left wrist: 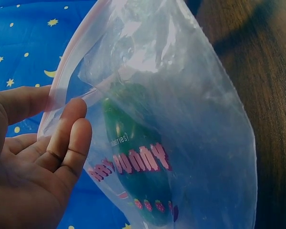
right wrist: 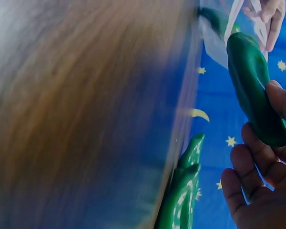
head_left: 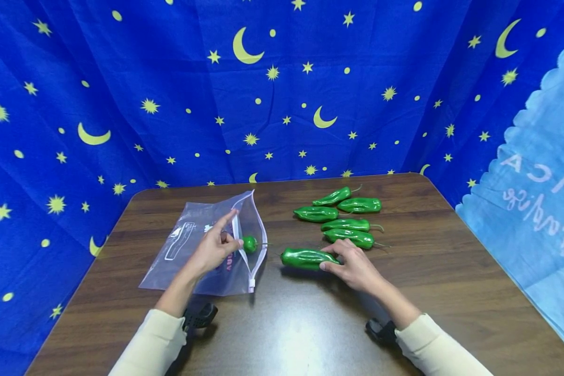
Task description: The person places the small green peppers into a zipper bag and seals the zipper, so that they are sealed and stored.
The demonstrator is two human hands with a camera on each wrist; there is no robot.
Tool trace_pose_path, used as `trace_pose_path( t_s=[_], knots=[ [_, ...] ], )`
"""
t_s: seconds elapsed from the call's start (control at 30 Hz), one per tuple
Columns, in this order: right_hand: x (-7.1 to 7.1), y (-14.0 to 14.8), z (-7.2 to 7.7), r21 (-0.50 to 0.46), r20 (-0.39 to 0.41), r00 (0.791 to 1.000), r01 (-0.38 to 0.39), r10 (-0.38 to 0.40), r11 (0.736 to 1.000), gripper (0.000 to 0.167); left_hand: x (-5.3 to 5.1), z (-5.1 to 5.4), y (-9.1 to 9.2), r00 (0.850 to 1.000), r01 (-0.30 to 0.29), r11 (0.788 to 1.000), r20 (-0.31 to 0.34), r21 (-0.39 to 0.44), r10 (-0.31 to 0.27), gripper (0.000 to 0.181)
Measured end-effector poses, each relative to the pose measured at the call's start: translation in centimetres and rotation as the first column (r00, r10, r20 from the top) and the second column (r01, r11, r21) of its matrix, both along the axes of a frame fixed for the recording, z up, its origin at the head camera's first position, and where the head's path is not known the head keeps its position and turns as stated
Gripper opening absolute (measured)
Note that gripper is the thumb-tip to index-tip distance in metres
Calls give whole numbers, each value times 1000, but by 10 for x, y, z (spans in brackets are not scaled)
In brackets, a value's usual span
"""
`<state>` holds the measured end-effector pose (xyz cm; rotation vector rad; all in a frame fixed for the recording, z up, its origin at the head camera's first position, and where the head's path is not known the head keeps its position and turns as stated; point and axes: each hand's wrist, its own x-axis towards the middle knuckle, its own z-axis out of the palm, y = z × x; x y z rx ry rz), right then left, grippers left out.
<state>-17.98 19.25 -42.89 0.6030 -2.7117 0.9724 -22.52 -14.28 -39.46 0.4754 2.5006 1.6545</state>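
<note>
My left hand [head_left: 214, 249] holds the mouth of a clear zip bag [head_left: 195, 219], its index finger and thumb spread at the near lip. Inside the bag lies a green pepper [left wrist: 133, 119], seen through the printed plastic in the left wrist view; its stem end points towards the mouth. My right hand [head_left: 354, 265] grips another green pepper [head_left: 303, 258] by one end, just right of the bag and apart from it. Its other end points left at the bag's opening. Behind the right hand, several more green peppers [head_left: 348, 237] lie on the table.
The brown wooden table [head_left: 432, 261] ends at a blue curtain [head_left: 286, 78] with stars and moons. A light blue cloth [head_left: 545, 198] hangs at the right. Black wrist devices [head_left: 199, 316] sit under both forearms.
</note>
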Motion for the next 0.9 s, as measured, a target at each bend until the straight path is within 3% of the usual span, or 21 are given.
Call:
trace_pose_path(
  t_s=[0.53,0.9],
  knots=[
    [-10,-20,4,14,8,1000,-28,28,1000,30,2,1,0,1000,4,1000,-7,-4,-4,80],
    [-15,-33,8,24,21,1000,15,-15,1000,31,2,1,1,1000,2,1000,-21,-8,-2,79]
  ],
)
